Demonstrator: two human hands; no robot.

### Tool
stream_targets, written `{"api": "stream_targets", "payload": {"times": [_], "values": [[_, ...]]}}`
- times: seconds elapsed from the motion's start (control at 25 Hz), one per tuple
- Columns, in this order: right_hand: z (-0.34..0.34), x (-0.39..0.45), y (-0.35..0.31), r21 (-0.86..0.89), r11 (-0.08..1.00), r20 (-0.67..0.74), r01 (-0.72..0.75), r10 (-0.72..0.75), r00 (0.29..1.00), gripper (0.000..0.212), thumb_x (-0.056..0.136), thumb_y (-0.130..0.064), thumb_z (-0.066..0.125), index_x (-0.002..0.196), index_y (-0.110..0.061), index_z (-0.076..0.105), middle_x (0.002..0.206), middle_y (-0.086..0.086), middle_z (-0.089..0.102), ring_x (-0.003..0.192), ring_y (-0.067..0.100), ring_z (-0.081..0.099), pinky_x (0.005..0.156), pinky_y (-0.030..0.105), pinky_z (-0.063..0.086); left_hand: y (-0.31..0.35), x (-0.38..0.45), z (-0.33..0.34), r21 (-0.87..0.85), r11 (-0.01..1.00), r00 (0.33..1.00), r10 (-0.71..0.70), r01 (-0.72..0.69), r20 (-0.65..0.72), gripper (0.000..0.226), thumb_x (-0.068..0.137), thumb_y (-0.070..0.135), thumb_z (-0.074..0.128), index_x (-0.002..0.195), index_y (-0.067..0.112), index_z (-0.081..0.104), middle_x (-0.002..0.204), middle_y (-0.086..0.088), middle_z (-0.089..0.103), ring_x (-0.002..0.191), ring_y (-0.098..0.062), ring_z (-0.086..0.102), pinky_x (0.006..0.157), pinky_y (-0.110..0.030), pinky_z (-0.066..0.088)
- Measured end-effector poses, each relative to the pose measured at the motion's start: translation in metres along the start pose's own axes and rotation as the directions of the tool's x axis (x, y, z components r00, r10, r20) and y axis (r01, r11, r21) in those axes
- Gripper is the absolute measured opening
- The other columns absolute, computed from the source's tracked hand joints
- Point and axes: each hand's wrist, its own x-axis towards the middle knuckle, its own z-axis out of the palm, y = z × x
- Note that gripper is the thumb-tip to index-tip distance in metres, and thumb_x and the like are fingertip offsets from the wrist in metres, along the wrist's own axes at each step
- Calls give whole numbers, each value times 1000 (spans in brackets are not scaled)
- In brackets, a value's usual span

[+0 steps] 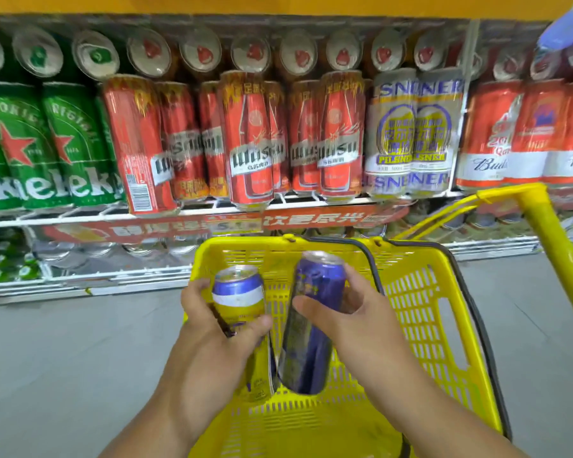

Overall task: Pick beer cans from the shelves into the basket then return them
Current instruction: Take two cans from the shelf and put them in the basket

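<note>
A yellow plastic basket (420,292) stands on the floor in front of the shelves. Over it, my left hand (212,328) grips a blue, white and gold beer can (240,292), held upright. My right hand (348,319) grips a taller dark blue beer can (311,325), tilted slightly, its base low inside the basket. The two cans are side by side, close together. The shelf (192,213) ahead carries rows of green, red, and white Pilsner cans (414,133).
The basket's long yellow pull handle (549,246) rises at the right. A lower shelf (113,276) holds more cans near the grey floor (63,358). A blue and white object (566,24) juts in at the top right corner.
</note>
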Motion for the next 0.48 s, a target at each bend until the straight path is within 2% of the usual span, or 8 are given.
{"api": "stream_targets", "payload": {"times": [0.16,0.32,0.4,0.48], "values": [[15,24,66,-179,963,-98,-203,188,977,35,72,-25,88,99,-29,67,82,-5,74,79,16,70,77,37,57,-39,14,38,75,987,990,-142,140,22,57,80,32,83,116,25,40,83,10,67,74,-3,63,57,-21,40],[31,46,119,-298,885,-142,-358,330,933,37,73,-28,87,97,-24,59,85,-6,67,76,18,63,64,29,46,-67,29,68,98,959,962,-270,265,42,46,84,24,81,112,19,45,79,12,60,66,-2,54,52,-20,33],[35,53,144,-321,854,-133,-410,388,912,42,71,-28,89,101,-25,60,92,-2,70,80,18,65,68,28,49,-77,35,78,123,944,948,-313,304,59,46,84,24,81,111,18,44,78,11,56,65,-7,52,52,-22,32],[35,58,165,-333,836,-116,-436,422,899,45,69,-29,90,104,-23,63,96,-1,72,84,19,68,76,32,56,-90,43,84,137,934,936,-342,329,81,46,83,26,82,111,17,46,78,8,60,65,-10,57,52,-25,35]]}}
